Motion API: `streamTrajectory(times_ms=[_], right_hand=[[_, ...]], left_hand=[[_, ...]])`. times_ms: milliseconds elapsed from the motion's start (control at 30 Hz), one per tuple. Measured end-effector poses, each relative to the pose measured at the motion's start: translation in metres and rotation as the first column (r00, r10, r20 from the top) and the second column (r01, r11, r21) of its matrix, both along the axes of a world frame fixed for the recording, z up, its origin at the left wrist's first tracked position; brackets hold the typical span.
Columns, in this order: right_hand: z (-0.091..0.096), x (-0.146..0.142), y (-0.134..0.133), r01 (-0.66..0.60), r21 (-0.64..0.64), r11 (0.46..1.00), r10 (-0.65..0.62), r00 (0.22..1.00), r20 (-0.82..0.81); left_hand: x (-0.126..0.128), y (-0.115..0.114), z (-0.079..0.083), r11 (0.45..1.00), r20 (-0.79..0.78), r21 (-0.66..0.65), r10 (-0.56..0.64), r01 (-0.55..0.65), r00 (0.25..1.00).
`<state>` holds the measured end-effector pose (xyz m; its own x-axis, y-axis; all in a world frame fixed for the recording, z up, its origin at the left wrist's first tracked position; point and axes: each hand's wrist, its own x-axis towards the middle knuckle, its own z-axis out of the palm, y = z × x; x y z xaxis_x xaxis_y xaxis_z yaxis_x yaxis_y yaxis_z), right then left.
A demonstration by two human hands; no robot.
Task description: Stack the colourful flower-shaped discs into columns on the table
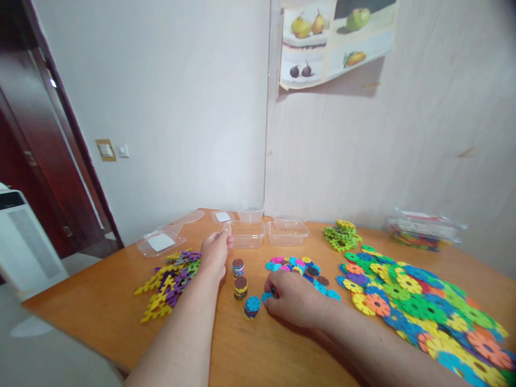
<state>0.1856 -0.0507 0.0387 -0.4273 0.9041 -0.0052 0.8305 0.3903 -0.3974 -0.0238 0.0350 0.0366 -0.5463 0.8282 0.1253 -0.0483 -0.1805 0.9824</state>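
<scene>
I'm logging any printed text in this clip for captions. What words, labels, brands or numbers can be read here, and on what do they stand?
None can be read.
White label on the clear lid: no print can be made out.
White label on a second lid: too small to tell.
Fruit poster: pictures only, no legible words.
Bag of toy pieces: top strip blurred.
Wall switch plate: no legible marking.

light: soft, even, bright | shadows: faint | edges: wide-angle warp, slight blur
</scene>
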Motion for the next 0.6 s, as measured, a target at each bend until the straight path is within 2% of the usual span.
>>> streamTrajectory(times_ms=[267, 433, 600], right_hand=[[0.010, 0.006, 0.001, 0.079, -0.029, 0.996, -0.081, 0.991, -0.109], [0.007, -0.003, -0.009, -0.015, -0.022, 1.000, 0.010, 0.971, -0.237], [-0.002, -0.010, -0.015, -0.085, -0.056, 0.995, 0.065, 0.956, -0.287]], left_hand=[[-0.001, 0.001, -0.001, 1.000, -0.004, 0.000, 0.013, -0.013, 1.000], [0.000, 0.001, -0.001, 1.000, 0.017, -0.001, 0.008, -0.008, 1.000], [0.001, 0.001, 0.000, 1.000, 0.022, 0.004, 0.006, -0.007, 1.000]])
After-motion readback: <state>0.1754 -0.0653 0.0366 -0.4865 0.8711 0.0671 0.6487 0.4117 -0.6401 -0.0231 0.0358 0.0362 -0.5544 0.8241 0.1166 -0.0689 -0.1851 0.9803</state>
